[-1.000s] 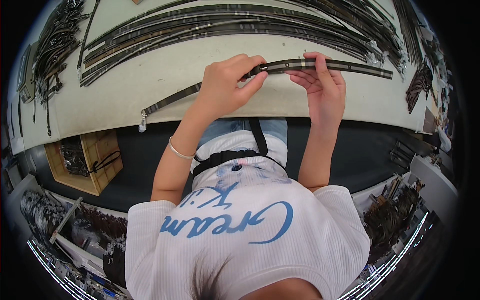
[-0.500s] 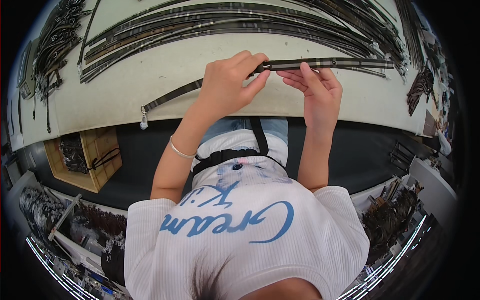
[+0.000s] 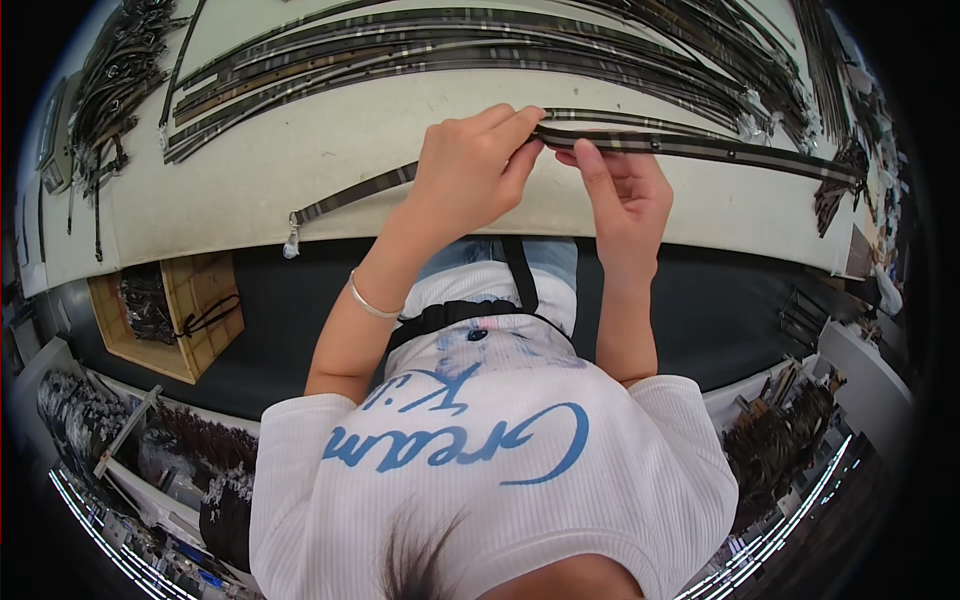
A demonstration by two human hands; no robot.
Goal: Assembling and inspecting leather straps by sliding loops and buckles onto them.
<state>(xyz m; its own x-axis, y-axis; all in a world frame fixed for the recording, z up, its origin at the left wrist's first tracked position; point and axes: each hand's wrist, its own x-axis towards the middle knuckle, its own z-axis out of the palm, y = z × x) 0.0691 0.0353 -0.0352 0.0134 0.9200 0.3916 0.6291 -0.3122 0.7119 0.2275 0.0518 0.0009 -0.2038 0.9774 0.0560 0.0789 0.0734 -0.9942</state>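
Left hand [image 3: 480, 165] and right hand [image 3: 622, 190] meet around a dark striped strap [image 3: 700, 146] above the desk [image 3: 240, 195], near its front edge. From the left hand the strap slopes down leftward to a clear-wrapped tip [image 3: 291, 240] close to that front edge; the other way it stretches far to the right, its end overlapping a dark bundle [image 3: 828, 203] by the right edge. Bare pale surface lies left of the hands, and a narrower bare band separates them from the front edge, below which the person's body stands close.

Across the far side of the desk, long straps [image 3: 440, 50] lie in layers, leaving little room beyond the fingertips. A thin strip runs just behind the held strap; whether it belongs to it cannot be told. To the left sits a heap of dark buckled straps [image 3: 115, 95], well apart from the hands. Below the desk, on the left, stands a wooden box [image 3: 215, 318].

The left hand is closed, its thumb and forefinger pinching the strap, with the exact contact hidden. The right hand is looser, half curled, thumb on the strap's near side and fingers behind, holding it lightly.
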